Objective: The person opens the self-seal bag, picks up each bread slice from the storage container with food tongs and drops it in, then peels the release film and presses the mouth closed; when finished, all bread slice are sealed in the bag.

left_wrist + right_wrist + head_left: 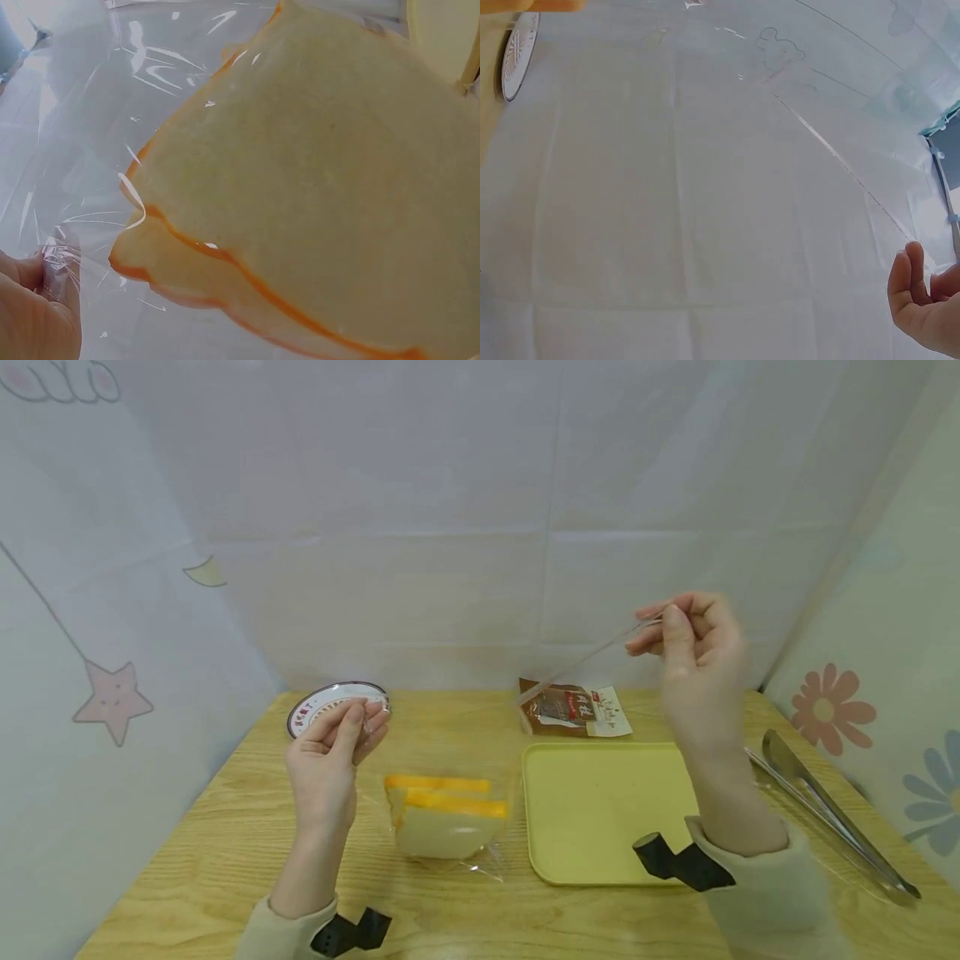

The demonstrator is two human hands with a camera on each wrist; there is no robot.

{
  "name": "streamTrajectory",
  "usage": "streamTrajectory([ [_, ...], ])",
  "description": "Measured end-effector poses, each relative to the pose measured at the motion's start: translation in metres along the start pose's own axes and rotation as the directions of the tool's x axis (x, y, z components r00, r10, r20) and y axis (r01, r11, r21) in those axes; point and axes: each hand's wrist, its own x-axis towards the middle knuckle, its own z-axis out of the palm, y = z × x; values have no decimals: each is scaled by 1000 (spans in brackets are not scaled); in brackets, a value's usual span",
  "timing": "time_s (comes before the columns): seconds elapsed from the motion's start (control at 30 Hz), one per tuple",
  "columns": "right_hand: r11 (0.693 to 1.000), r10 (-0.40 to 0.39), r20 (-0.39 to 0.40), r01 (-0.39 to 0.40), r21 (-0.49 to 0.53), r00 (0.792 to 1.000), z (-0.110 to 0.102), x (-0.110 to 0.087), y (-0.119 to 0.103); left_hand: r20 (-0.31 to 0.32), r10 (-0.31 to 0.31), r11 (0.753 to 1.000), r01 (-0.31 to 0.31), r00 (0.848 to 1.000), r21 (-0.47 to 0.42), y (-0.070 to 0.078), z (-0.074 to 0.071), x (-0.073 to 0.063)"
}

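My left hand (324,768) pinches the edge of a clear plastic bag (491,862) between thumb and fingers. Inside the bag are slices of white bread (450,833) with orange crusts; they fill much of the left wrist view, where crinkled plastic bunches at the fingertips. Raised to the right, my right hand (705,672) pinches one end of a thin, clear plastic strip (581,660). The strip stretches taut, slanting down and left from those fingers; where its far end meets the bag is hard to make out. In the right wrist view the strip (840,157) is a narrow line.
A yellow tray (600,868) lies right of the bread. Behind it sits a brown and white food packet (573,712). Metal tongs (832,814) rest at the table's right side. A white plate with a dark rim (300,714) is behind my left hand. Printed cloth walls surround the wooden table (202,852).
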Motion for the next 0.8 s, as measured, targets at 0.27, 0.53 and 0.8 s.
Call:
streamTrajectory([
  [0.27, 993, 27, -110, -14, 119, 994, -24, 10, -9, -22, -23, 1000, 22, 1000, -18, 0, -1, 1],
  [0.53, 973, 94, -192, -49, 224, 977, -44, 18, -15, -15, -24, 1000, 24, 1000, -10, -1, -2, 1],
  [0.8, 970, 126, -198, -80, 228, 972, -56, 17, -16, -8, -23, 999, 23, 1000, -42, -3, -1, 1],
])
